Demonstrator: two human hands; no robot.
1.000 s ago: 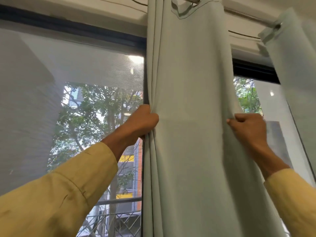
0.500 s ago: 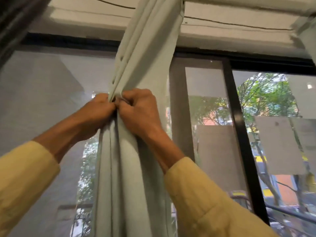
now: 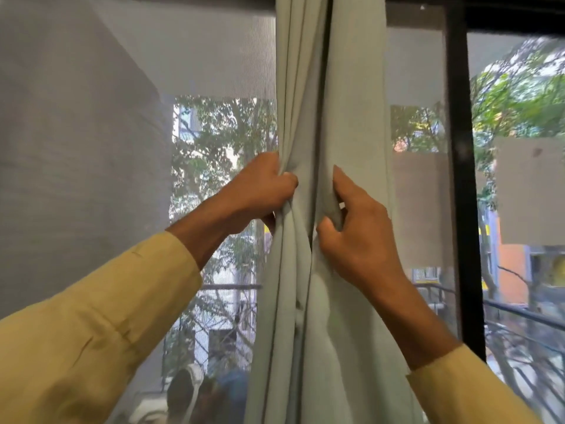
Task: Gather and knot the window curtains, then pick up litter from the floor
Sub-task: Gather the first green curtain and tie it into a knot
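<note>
A pale grey-green curtain (image 3: 321, 301) hangs bunched into a narrow column of folds at the middle of the window. My left hand (image 3: 260, 191) grips the bunched folds on their left side, with fingers curled round the cloth. Just to the right, my right hand (image 3: 357, 228) pinches a fold between thumb and fingers, the index finger pointing up along the fabric. Both arms wear yellow sleeves. The floor and any litter are out of view.
Behind the curtain is a window with a fine mesh screen (image 3: 122, 117) on the left and a black frame post (image 3: 461, 179) on the right. Trees, buildings and a balcony railing (image 3: 519, 316) show outside.
A second ago the curtain was spread wide between my hands. My right hand swept left and gathered it into a bunch. My hands have since parted a little, and the view has tilted down.
</note>
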